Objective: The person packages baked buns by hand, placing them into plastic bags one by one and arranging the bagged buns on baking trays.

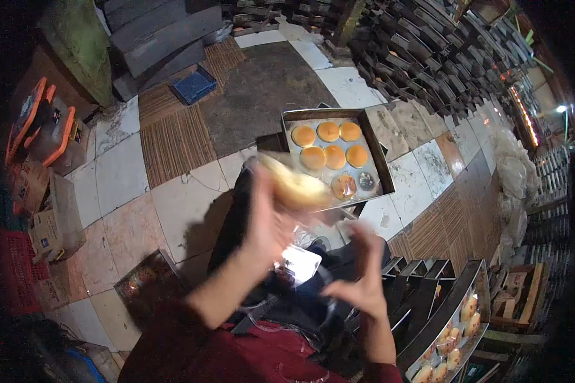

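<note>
Left hand (267, 220) fingers grasp the bun (295, 187) above the tray (322, 113), right hand (362, 277) fingers released near the bag (300, 263); probably best to hold the bun lightly and open the bag wide.

The left hand (266, 225) holds a blurred bun (298, 187) up. The right hand (362, 281), fingers loose, is beside a clear bag (301, 263). Beyond them, a tray (322, 113) holds more buns.

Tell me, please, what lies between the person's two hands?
In the head view, a crumpled clear plastic bag lies between the left hand, which holds a bun, and the right hand.
</note>
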`<state>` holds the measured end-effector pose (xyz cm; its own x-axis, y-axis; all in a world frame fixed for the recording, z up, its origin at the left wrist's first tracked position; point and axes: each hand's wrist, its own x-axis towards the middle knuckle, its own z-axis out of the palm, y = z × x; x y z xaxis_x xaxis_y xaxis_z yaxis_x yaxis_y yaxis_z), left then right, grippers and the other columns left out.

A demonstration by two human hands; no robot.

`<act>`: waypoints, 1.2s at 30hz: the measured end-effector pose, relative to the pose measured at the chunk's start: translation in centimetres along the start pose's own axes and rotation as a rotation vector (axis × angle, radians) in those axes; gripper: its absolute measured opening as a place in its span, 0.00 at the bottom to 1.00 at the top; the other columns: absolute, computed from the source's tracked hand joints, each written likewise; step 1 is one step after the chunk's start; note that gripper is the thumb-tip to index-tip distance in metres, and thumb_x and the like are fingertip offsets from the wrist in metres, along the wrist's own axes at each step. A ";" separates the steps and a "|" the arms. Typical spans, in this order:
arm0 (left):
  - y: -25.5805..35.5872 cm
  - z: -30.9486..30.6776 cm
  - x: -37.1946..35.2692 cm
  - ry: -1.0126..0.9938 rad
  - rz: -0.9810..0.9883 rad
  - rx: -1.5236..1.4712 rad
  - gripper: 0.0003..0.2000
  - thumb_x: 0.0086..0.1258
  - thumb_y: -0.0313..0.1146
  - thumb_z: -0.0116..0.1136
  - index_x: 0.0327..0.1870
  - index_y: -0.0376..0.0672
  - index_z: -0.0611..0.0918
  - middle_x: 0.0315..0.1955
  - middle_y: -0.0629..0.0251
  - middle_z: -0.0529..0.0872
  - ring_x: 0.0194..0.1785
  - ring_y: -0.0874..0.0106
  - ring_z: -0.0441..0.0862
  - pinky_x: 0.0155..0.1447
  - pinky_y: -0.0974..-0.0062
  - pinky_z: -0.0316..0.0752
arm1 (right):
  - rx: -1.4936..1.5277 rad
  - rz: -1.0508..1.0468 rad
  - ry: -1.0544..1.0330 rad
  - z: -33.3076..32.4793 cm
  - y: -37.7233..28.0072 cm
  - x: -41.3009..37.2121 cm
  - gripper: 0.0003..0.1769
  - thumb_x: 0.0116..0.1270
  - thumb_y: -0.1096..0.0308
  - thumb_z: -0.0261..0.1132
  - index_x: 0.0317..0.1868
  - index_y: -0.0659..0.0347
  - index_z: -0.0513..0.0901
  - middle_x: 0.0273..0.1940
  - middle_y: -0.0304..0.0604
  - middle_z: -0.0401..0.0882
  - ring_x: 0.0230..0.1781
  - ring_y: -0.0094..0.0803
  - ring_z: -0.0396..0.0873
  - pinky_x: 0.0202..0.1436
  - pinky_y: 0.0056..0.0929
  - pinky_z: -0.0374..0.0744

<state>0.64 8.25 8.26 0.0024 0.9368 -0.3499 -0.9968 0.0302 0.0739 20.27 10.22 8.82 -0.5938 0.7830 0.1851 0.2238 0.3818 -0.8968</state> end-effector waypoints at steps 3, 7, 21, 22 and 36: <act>-7.0 -1.8 -5.4 -0.761 -0.091 1.125 0.13 0.66 0.35 0.55 0.45 0.36 0.76 0.42 0.60 0.77 0.49 0.72 0.73 0.52 0.73 0.69 | 0.672 0.185 0.311 -0.4 0.3 3.0 0.53 0.45 0.45 0.74 0.65 0.59 0.55 0.57 0.48 0.68 0.49 0.38 0.76 0.51 0.40 0.78; 0.1 1.1 -8.8 -1.222 -0.517 0.817 0.19 0.67 0.42 0.54 0.51 0.37 0.75 0.48 0.57 0.78 0.52 0.68 0.75 0.55 0.72 0.68 | 1.085 0.637 0.106 3.8 4.0 2.0 0.37 0.55 0.53 0.69 0.60 0.59 0.64 0.49 0.45 0.73 0.47 0.36 0.77 0.51 0.43 0.78; 3.4 -7.2 -4.0 0.365 0.447 1.412 0.07 0.66 0.30 0.55 0.32 0.35 0.77 0.25 0.65 0.80 0.30 0.79 0.74 0.37 0.78 0.70 | 0.407 0.514 0.042 11.1 4.3 2.6 0.11 0.69 0.67 0.56 0.30 0.66 0.74 0.30 0.36 0.73 0.28 0.18 0.68 0.33 0.20 0.68; 3.5 -6.0 -4.9 0.206 0.667 1.535 0.05 0.65 0.27 0.55 0.31 0.35 0.76 0.25 0.62 0.79 0.30 0.77 0.74 0.37 0.78 0.70 | 0.345 0.391 0.072 10.1 2.9 2.0 0.10 0.68 0.70 0.55 0.29 0.66 0.73 0.30 0.39 0.73 0.28 0.21 0.69 0.33 0.21 0.69; 3.2 -6.3 -2.2 0.255 1.005 1.453 0.06 0.61 0.22 0.57 0.36 0.37 0.73 0.29 0.59 0.74 0.34 0.71 0.73 0.37 0.74 0.70 | -0.141 -0.093 0.172 8.6 0.7 5.2 0.10 0.64 0.73 0.58 0.25 0.66 0.69 0.23 0.49 0.69 0.24 0.35 0.69 0.27 0.31 0.66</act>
<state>-3.01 4.07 3.37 -0.6546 0.7194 0.2324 0.2570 -0.0773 0.9633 10.64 10.33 5.68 -0.4792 0.8089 0.3408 0.2871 0.5114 -0.8100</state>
